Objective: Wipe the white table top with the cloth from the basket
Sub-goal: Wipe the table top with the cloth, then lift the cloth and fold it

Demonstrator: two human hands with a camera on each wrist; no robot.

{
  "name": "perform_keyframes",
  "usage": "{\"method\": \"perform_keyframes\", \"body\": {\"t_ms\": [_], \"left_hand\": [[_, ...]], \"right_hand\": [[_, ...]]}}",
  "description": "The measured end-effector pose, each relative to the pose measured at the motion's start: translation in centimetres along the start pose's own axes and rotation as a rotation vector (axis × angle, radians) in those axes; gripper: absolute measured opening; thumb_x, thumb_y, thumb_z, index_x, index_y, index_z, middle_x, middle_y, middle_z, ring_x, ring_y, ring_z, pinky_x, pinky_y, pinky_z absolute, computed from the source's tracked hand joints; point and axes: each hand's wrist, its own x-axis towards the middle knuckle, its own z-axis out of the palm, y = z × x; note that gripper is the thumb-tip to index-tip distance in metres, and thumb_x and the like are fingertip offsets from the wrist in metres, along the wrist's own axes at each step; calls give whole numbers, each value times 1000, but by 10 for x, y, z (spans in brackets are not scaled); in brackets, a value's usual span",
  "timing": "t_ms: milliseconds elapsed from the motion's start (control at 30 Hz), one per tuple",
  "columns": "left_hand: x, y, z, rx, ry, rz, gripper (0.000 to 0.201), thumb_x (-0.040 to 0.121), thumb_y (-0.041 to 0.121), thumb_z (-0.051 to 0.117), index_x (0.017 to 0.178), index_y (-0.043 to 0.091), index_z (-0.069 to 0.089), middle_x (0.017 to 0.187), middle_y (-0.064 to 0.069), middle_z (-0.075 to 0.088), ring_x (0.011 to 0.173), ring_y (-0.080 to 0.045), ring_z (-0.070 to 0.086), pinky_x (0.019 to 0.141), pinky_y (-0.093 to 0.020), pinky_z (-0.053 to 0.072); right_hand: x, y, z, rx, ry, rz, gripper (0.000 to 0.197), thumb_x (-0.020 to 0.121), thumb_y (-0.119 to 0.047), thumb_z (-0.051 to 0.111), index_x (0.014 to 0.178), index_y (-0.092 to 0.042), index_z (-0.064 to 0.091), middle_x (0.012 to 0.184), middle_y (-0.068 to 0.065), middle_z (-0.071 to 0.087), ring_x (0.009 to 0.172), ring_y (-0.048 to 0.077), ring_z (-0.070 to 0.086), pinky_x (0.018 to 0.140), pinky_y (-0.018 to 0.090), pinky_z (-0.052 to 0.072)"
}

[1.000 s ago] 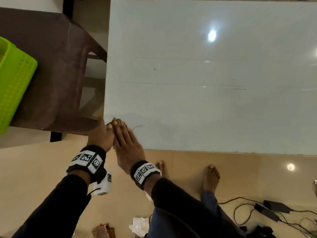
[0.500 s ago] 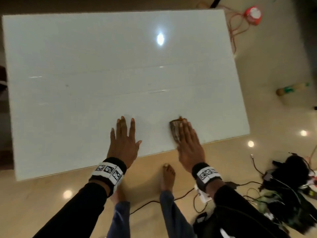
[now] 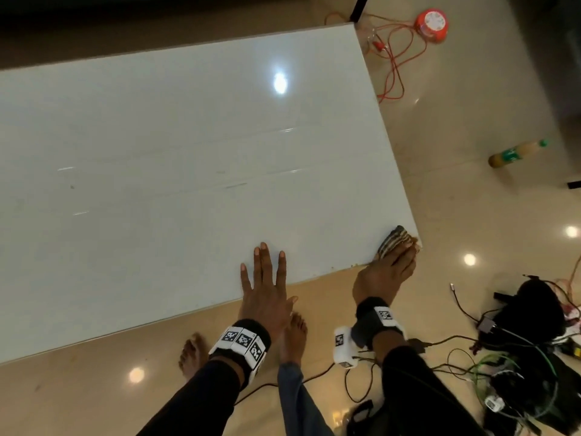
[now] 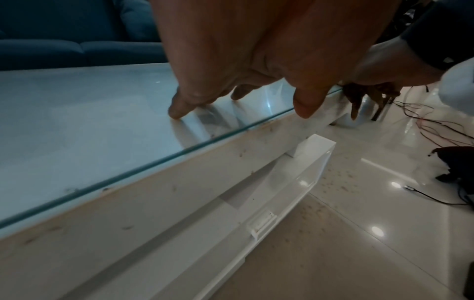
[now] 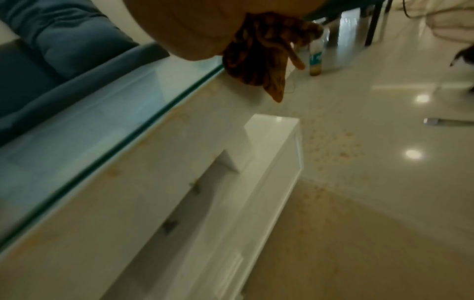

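The white glass-topped table [image 3: 157, 152] fills the head view. My left hand [image 3: 265, 278] lies flat on it at the front edge, fingers spread and straight; the left wrist view shows its fingertips [image 4: 177, 113] touching the glass. My right hand [image 3: 393, 262] presses a brown patterned cloth [image 3: 397, 239] onto the table's near right corner, fingers laid flat over it. In the right wrist view the cloth [image 5: 259, 56] bunches under the palm and hangs a little over the table edge [image 5: 143, 125]. No basket is in view.
On the floor to the right lie a red round reel [image 3: 432, 22] with orange cable, a bottle [image 3: 515, 154], and a black bag with tangled cables [image 3: 534, 325]. My bare feet [image 3: 294, 338] stand close to the front edge. A blue sofa [image 4: 77, 46] lies beyond the table.
My right hand slid the cloth along the front edge from the near left corner to the near right corner. The left hand left the corner and now rests flat on the top.
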Motion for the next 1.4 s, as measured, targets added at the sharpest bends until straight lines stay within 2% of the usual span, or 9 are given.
{"method": "perform_keyframes", "body": {"t_ms": [167, 233, 300, 433, 600, 800, 1067, 1266, 1400], "left_hand": [[-31, -38, -22, -203, -36, 8, 80, 108, 50, 31, 163, 9, -10, 170, -18, -11, 158, -31, -7, 129, -44, 6], [-60, -66, -32, -344, -14, -82, 77, 107, 51, 34, 164, 10, 0, 169, -17, 14, 157, -29, 16, 126, -39, 19], [-101, -96, -47, -464, -3, -192, 74, 106, 52, 37, 163, 13, 14, 163, -12, 36, 147, -26, 39, 118, -37, 35], [-200, -148, -81, -520, 22, -366, 60, 106, 51, 35, 156, 18, 34, 146, -7, 57, 129, -23, 58, 105, -34, 47], [-295, -185, -121, -861, 30, -538, 64, 102, 62, 39, 149, 19, 45, 132, -13, 67, 119, -29, 65, 101, -37, 51], [-378, -207, -217, -1695, 417, -493, 73, 89, 76, 37, 123, 21, 69, 116, 1, 75, 109, -13, 70, 90, -39, 57], [-418, -271, -312, -1904, 485, -194, 50, 85, 45, 78, 124, 17, 67, 114, -15, 75, 99, -31, 75, 78, -44, 63], [-425, -312, -340, -1875, 630, -66, 34, 90, 12, 76, 123, 7, 69, 117, -13, 75, 111, -30, 72, 84, -39, 59], [-429, -321, -349, -1889, 625, 1, 31, 92, 1, 71, 122, 4, 68, 117, -15, 75, 110, -29, 72, 88, -37, 59]], "right_hand": [[-106, -65, 11, 36, -311, -17, 93, 93, 4, 56, 165, 0, -2, 172, 27, -9, 159, 44, 7, 129, 51, 22], [-156, -83, 12, 118, -491, -49, 80, 93, -6, 52, 166, -19, 20, 172, 13, 21, 152, 32, 33, 126, 42, 32], [-206, -99, 4, 93, -683, -183, 41, 94, -26, 47, 133, -37, 52, 133, 2, 66, 115, 22, 66, 107, 44, 53], [-290, -138, -51, 209, -979, -312, 26, 108, -31, 42, 111, -22, 66, 111, -2, 69, 99, 18, 68, 95, 41, 57], [-338, -208, -137, 332, -975, -505, 27, 107, -29, 46, 125, -18, 64, 110, -1, 60, 98, 25, 63, 89, 41, 52], [-368, -304, -240, 565, -1092, -561, 27, 106, -22, 54, 131, -19, 63, 83, 9, 64, 63, 18, 54, 55, 25, 42], [-417, -403, -320, 667, -1003, -746, 57, 84, -24, 65, 141, -25, 61, 132, -2, 67, 119, 17, 67, 88, 29, 60], [-418, -442, -328, 525, -895, -713, 104, 68, -27, 99, 154, -28, 42, 134, -2, 60, 119, 19, 63, 81, 25, 59], [-403, -454, -329, 610, -1024, -599, 117, 44, -39, 104, 148, -22, 52, 125, 9, 71, 116, 29, 69, 97, 50, 61]]}}
